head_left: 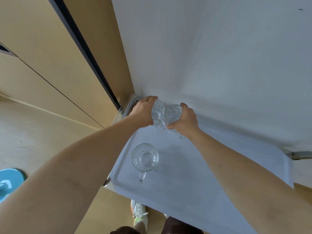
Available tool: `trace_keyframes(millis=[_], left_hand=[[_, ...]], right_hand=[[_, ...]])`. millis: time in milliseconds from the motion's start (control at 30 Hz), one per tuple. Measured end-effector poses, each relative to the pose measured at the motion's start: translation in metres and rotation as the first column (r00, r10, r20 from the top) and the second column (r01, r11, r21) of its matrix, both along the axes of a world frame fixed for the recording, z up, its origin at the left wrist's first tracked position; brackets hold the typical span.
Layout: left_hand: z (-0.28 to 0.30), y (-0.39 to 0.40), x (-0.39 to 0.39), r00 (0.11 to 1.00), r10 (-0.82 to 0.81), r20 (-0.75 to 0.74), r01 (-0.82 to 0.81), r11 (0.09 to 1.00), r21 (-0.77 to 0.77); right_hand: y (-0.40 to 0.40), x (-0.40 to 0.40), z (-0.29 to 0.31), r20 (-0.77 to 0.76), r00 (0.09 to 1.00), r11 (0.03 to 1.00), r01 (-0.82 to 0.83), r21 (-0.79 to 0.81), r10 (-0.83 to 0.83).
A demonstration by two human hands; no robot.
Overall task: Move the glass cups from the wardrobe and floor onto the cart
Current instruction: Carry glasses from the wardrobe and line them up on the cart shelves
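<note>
Glass cups held over the far end of the cart

Glass cups are seen in both hands above the far end of the cart top (185,191), close to the white wall (211,56); a ribbed cup (157,114) is gripped by the left hand (143,114), whose fingers are curled round its side; a second cup (173,113) is gripped by the right hand (186,119), thumb on the near side and fingers over the far rim; the two cups are held just beside each other, and whether they touch, or rest on the cart, cannot be told. A third cup, a mug with a handle (144,157), is stood upright on the cart top, near its left edge, with the handle turned toward the person; it is well apart from the two held cups. A metal cart handle (130,103) is seen at the far left corner, partly hidden by the left hand. A wooden wardrobe (50,56) is seen to the left; a blue round object (10,181) lies on the floor (42,132) at the lower left; a white shoe (140,211) is seen below the cart's near edge.
</note>
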State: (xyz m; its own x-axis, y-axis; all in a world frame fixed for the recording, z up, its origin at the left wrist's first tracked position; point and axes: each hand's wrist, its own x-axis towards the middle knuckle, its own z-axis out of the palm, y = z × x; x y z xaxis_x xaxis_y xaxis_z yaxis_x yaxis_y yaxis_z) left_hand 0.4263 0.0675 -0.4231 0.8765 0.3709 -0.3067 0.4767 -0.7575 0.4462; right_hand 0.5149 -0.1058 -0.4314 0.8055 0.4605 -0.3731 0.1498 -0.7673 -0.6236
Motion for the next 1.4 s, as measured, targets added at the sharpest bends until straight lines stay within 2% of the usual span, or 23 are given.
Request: trace_keyframes(millis=[100,167,233,300,367,433,600,800,1000,1267,1400], left_hand=[[0.003,-0.003,-0.003,1.000,-0.005,-0.018,0.005,1.000,-0.014],[0.005,-0.004,-0.006,1.000,0.011,-0.021,-0.011,1.000,-0.018],[0.009,-0.003,-0.009,1.000,0.029,-0.011,-0.029,0.999,-0.014],[0.013,-0.001,-0.013,0.999,0.044,0.008,-0.044,0.999,-0.009],[0.017,0.001,-0.017,0.998,0.055,0.031,-0.055,0.998,-0.007],[0.022,0.002,-0.021,0.996,0.066,0.052,-0.065,0.998,-0.014],[0.028,0.004,-0.035,0.995,0.052,0.084,-0.051,0.999,-0.020],[0.030,0.002,-0.050,0.996,0.016,0.088,-0.017,1.000,0.014],[0.030,-0.009,-0.047,0.997,-0.033,0.069,0.032,0.999,0.010],[0.030,-0.047,-0.016,0.990,-0.093,0.105,0.094,0.996,-0.006],[0.028,-0.061,0.000,0.986,-0.166,0.013,0.165,0.984,0.074]], right_hand=[[-0.001,-0.008,0.008,-0.039,0.999,1.000,-0.008,-0.029,0.007],[-0.003,-0.026,0.017,0.093,0.996,0.998,0.021,-0.065,-0.015],[-0.005,-0.052,0.025,0.326,0.945,1.000,0.025,-0.008,-0.021],[-0.006,-0.082,0.032,0.393,0.918,0.999,-0.054,-0.004,0.051],[-0.001,-0.111,0.031,0.278,0.938,0.974,-0.171,-0.147,0.207],[0.007,-0.137,0.025,0.126,0.947,0.928,-0.253,-0.274,0.295],[0.018,-0.173,0.009,-0.063,0.961,0.887,-0.272,-0.374,0.268],[0.013,-0.176,0.012,-0.112,0.980,0.951,-0.189,-0.245,0.166],[-0.032,-0.146,0.021,-0.147,0.981,0.944,-0.163,-0.285,0.125],[-0.086,-0.074,0.029,-0.042,0.998,0.934,0.034,-0.355,-0.053],[-0.090,-0.033,0.030,0.007,0.996,0.943,0.084,-0.322,-0.086]])
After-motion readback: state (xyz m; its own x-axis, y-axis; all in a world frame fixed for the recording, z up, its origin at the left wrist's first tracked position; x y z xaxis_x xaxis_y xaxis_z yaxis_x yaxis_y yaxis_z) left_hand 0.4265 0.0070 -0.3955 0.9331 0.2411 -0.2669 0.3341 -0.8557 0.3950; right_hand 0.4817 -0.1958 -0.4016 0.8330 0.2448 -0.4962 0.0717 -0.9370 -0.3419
